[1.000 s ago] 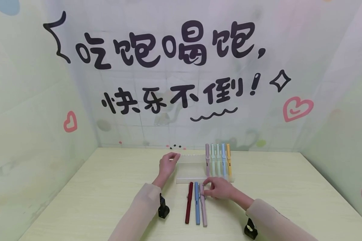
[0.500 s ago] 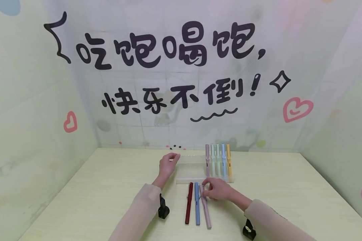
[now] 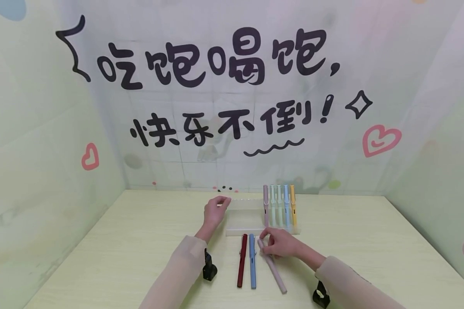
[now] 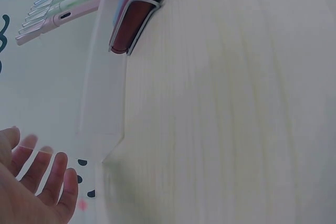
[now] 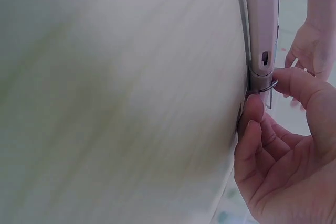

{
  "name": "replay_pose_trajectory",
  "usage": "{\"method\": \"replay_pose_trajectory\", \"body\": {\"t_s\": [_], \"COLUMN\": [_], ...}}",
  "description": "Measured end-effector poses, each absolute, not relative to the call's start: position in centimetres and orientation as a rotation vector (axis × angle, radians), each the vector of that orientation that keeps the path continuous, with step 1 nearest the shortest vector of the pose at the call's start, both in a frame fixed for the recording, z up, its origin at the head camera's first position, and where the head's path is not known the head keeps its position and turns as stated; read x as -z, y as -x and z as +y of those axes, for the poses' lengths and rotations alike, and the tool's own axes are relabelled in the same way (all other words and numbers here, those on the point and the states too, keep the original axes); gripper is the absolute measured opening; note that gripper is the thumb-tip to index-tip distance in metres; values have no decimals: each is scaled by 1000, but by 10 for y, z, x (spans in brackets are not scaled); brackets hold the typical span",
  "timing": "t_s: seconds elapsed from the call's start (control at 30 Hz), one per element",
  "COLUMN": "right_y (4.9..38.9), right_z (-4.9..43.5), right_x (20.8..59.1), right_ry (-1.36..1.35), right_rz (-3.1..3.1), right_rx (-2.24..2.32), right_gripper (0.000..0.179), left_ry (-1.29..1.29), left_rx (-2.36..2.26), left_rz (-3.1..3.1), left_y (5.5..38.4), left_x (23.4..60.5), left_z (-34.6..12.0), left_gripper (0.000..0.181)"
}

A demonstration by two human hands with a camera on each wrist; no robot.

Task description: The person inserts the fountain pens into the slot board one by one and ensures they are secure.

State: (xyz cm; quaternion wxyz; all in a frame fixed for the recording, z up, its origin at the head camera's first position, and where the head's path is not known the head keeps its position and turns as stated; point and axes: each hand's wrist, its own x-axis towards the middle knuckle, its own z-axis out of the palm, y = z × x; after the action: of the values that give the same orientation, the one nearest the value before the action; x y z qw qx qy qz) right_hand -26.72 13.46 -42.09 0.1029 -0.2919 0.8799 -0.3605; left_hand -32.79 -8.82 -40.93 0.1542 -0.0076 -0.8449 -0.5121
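Observation:
My left hand [image 3: 214, 213] pinches the upper left corner of a clear pen stand [image 3: 245, 231]; in the left wrist view its fingers [image 4: 39, 174] are spread around the see-through edge. My right hand [image 3: 281, 242] pinches a pale pink pen [image 3: 275, 272] near its clip end. The pen slants across the table, its far end toward the lower right. In the right wrist view, thumb and fingers close on the pen [image 5: 261, 35] by its wire clip. To its left lie a blue pen [image 3: 253, 262] and a dark red pen [image 3: 242, 262], side by side.
Several pens stand in the right part of the stand: a mauve pen [image 3: 266, 206], pale green ones, a blue pen [image 3: 287, 206] and a yellow pen [image 3: 293, 206]. A printed cloth wall [image 3: 232, 171] rises behind the pale wooden table [image 3: 158, 223].
The pink pen has swung away from the blue pen, its near end moving right, while my right hand keeps hold of its top. My left hand has stayed at the stand's corner.

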Motion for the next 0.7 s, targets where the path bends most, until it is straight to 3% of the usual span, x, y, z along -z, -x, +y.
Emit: {"method": "replay_pose_trajectory", "body": {"t_s": [0.27, 0.7], "right_y": [268, 261], "right_z": [135, 132], "right_x": [423, 421], "right_ry": [938, 968], "right_rz": [2597, 2736], "right_rx": [1013, 842], "right_gripper": [31, 27], "left_ry": [31, 32], "left_rx": [1471, 1452], "left_rz": [-2414, -2420], "left_y": [327, 330], "left_x": [409, 411], "left_z": [-89, -89], "left_gripper": [25, 26]}}
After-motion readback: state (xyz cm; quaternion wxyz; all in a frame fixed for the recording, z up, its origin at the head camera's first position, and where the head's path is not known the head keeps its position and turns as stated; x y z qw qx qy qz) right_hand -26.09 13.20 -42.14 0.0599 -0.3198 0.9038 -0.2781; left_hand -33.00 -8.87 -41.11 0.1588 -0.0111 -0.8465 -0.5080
